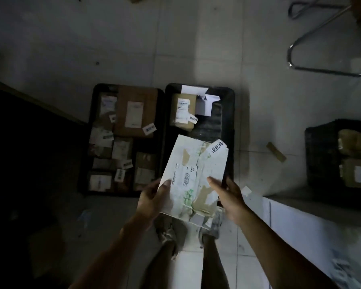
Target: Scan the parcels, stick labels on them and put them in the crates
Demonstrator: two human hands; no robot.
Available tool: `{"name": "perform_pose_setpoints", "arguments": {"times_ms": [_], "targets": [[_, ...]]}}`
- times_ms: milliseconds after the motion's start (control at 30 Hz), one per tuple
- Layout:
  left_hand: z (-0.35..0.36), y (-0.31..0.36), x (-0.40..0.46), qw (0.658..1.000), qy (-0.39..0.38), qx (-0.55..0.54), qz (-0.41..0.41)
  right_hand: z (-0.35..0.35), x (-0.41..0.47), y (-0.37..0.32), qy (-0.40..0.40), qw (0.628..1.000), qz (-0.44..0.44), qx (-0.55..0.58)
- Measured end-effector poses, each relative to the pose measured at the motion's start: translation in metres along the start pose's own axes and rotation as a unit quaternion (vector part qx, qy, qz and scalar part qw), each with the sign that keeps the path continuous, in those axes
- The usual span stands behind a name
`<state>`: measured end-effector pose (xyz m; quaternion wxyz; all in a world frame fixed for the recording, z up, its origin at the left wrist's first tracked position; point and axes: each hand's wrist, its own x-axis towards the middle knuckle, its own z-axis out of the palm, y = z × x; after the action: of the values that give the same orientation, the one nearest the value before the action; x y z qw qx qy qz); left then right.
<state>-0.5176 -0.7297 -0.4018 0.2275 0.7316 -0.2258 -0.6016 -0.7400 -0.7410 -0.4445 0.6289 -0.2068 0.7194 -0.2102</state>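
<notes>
Left crate: black, on the tiled floor; packed with brown and white labelled parcels, several carrying small white stickers.
Left hand: mine; fingers under the near left edge of the white parcel, thumb on top, gripping it.
White parcel: flat, scuffed, torn tape patches; held in both hands, tilted, above the near half of the middle crate. Barcode shipping label near my left thumb; white sticker with printed characters on its far right corner.
Middle crate: black, touching the left crate; a brown labelled box and white paper at the far end.
Right hand: mine; thumb on the parcel's face, fingers round its right edge, gripping.
Right crate: black, well apart; brown parcels inside.
Chair frame: chrome tube, far right.
</notes>
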Motion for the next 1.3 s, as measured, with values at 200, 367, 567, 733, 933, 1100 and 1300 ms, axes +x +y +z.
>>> {"name": "perform_pose_setpoints", "arguments": {"times_ms": [200,367,567,733,933,1100,1300], "targets": [[0.055,-0.071,0.19,0.965,0.036,0.249,0.075,0.011,0.229,0.039,-0.015,0.999,-0.037,-0.036],[0.099,-0.13,0.278,0.899,-0.032,0.403,0.171,0.039,0.348,0.089,-0.048,0.993,-0.06,-0.092],[0.126,-0.165,0.322,0.849,-0.105,0.51,0.094,0.073,0.397,0.138,0.015,0.993,-0.066,-0.099],[0.126,-0.165,0.333,0.834,-0.128,0.53,0.082,0.083,0.404,0.127,0.1,0.977,-0.075,-0.171],[0.097,-0.088,0.255,0.879,-0.094,0.466,0.033,0.062,0.292,0.046,0.014,0.973,-0.005,-0.23],[0.045,0.051,0.077,0.905,-0.043,0.421,0.038,0.032,0.071,-0.072,-0.057,0.94,-0.063,-0.332],[-0.036,0.127,-0.145,0.929,0.09,0.357,0.049,0.033,-0.157,-0.185,-0.192,0.793,-0.186,-0.548]]}}
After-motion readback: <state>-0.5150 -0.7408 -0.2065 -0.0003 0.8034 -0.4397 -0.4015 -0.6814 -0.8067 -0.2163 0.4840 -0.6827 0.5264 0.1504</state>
